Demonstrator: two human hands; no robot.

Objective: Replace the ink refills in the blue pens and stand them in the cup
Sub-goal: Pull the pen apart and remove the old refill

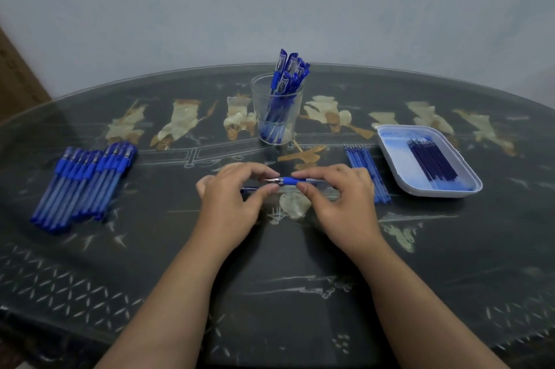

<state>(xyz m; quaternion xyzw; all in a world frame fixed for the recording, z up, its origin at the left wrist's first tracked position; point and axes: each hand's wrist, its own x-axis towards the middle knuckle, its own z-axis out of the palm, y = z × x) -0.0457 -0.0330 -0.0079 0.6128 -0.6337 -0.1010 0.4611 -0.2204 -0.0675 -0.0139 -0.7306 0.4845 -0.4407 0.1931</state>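
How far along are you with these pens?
Some done: several capped pens stand in the cup. In hand: the left hand and right hand pinch one uncapped pen between them. Left to do: a pile of pens lying at the table's left; loose refills and a tray of more sit at right.

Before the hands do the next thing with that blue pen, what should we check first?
1. The blue plastic pen is pinched by the left hand near its tip and by the right hand on its barrel: ok.
2. The metal tip is screwed fully tight: cannot tell.
3. The clear glass cup stands upright with free room inside: ok.
4. The cap is ready; a small blue piece by the left hand may be it: cannot tell.
5. The white plastic tray of dark refills looks close to the right hand: ok.
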